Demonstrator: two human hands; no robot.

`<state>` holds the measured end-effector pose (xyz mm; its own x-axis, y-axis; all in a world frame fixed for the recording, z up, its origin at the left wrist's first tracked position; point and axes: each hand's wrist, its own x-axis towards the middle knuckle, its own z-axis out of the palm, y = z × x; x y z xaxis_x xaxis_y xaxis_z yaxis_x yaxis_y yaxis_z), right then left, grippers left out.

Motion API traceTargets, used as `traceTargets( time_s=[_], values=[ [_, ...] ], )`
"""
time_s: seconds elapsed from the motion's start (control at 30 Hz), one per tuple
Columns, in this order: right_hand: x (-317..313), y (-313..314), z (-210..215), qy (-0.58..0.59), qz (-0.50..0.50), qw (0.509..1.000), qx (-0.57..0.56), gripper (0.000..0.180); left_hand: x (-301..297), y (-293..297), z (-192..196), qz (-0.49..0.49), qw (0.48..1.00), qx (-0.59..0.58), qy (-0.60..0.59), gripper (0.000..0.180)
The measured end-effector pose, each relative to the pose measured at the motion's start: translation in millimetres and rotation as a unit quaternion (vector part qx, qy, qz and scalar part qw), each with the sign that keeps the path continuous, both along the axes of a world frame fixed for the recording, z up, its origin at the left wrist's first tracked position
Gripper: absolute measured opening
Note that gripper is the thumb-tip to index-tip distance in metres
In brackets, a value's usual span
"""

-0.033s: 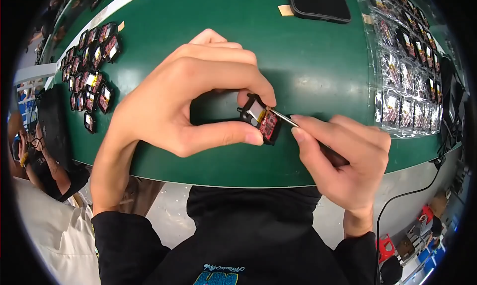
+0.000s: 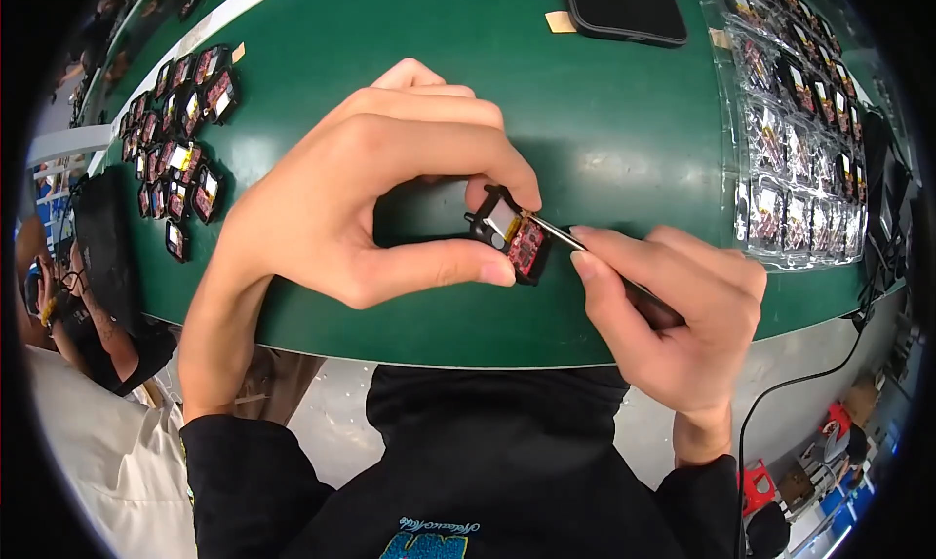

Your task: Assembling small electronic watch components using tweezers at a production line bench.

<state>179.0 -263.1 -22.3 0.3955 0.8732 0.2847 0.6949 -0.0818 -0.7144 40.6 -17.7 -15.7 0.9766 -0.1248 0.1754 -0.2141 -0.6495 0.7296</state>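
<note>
My left hand [image 2: 390,189] curls over the table, its thumb and index finger pinching a small black device housing [image 2: 531,272] at opposite edges. Inside the tilted housing show a red circuit board [image 2: 527,246], a silver-white battery-like block [image 2: 502,218] and a bit of yellow tape. From the right, my right hand [image 2: 682,310] grips slim metal tweezers [image 2: 558,233] between thumb and index finger. Their tip meets the upper edge of the circuit board, close to my left index fingertip. What exactly the tip touches is too small to make out.
Several similar housings [image 2: 190,101] lie grouped at the left of the green table [image 2: 439,330]. Clear plastic trays [image 2: 780,184] with more units stand at the right. A black phone [image 2: 624,8] lies at the far edge. A black cable [image 2: 751,413] hangs at the right; another person [image 2: 97,315] sits at left.
</note>
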Motion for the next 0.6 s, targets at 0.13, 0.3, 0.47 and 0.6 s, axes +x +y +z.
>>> traceTargets(
  time_s=[0.13,0.3,0.47,0.6],
  values=[
    [1,-3,6,0.042,-0.03,0.999,0.001,0.017,1,2,0,0.006,1.0,-0.014,-0.005,0.045],
    [-4,0,1,0.055,-0.079,0.995,0.037,0.018,0,5,3,0.013,1.0,0.016,0.003,0.047],
    [-7,2,8,0.059,-0.088,0.994,0.038,0.017,-7,0,-3,0.01,0.996,0.044,-0.08,0.045],
    [-6,-21,2,0.085,-0.111,0.989,0.039,0.011,1,-15,-10,-0.012,0.995,0.005,-0.099,0.038]
  ],
)
